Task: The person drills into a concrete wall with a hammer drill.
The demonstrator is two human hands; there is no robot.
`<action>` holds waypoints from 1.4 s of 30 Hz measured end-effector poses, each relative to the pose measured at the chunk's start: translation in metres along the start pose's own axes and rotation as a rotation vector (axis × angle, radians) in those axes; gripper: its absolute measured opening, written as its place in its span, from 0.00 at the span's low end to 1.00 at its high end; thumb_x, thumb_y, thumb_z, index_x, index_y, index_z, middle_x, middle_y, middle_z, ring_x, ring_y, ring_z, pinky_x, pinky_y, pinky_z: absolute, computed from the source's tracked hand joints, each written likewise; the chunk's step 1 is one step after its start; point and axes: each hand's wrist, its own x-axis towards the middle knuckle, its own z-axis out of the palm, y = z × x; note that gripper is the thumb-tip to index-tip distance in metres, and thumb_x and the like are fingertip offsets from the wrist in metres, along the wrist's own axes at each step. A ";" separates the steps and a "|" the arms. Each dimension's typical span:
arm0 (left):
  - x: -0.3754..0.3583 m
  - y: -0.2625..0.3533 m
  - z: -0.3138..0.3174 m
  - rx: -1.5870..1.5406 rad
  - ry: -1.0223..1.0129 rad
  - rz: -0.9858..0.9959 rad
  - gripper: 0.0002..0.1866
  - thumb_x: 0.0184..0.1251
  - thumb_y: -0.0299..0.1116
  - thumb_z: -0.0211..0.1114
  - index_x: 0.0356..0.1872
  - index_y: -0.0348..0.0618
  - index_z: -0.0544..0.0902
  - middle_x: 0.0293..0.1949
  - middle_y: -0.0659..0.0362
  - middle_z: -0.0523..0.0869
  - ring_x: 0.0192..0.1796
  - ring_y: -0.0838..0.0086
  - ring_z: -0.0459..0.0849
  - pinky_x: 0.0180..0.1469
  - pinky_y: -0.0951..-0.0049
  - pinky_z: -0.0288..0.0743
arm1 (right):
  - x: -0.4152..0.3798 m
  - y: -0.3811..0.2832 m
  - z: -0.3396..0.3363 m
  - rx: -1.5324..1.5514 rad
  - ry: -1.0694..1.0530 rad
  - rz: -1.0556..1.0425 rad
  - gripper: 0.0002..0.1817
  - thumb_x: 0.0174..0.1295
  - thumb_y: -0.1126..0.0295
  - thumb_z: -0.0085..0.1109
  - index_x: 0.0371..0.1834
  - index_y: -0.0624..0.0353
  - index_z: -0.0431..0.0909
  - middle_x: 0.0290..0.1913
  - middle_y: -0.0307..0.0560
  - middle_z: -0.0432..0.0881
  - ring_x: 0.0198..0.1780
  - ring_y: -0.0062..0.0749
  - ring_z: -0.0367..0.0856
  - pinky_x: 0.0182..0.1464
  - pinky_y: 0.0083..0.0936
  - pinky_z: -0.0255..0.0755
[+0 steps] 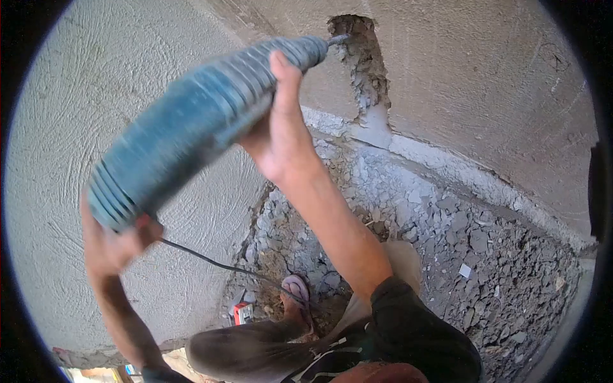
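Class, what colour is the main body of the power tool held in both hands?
The tool's body is blue-green, seen best in the head view.

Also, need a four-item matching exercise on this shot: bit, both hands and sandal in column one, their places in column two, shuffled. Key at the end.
Column one
1. Bit
2. Left hand
3. Right hand
4. Sandal

Column two
A. Around the ribbed front part of the power tool
B. On a foot, down by the rubble
C. At the broken-out channel in the wall
D. At the power tool's rear end, near the cord

Pairs: 1-C, 2-D, 3-A, 4-B
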 end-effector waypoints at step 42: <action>-0.087 0.007 0.095 -0.479 0.038 0.024 0.45 0.41 0.41 0.79 0.63 0.29 0.72 0.47 0.49 0.87 0.47 0.66 0.87 0.54 0.66 0.79 | -0.067 0.007 -0.011 -0.136 0.171 0.180 0.38 0.62 0.38 0.60 0.61 0.61 0.70 0.54 0.52 0.80 0.58 0.41 0.81 0.64 0.42 0.74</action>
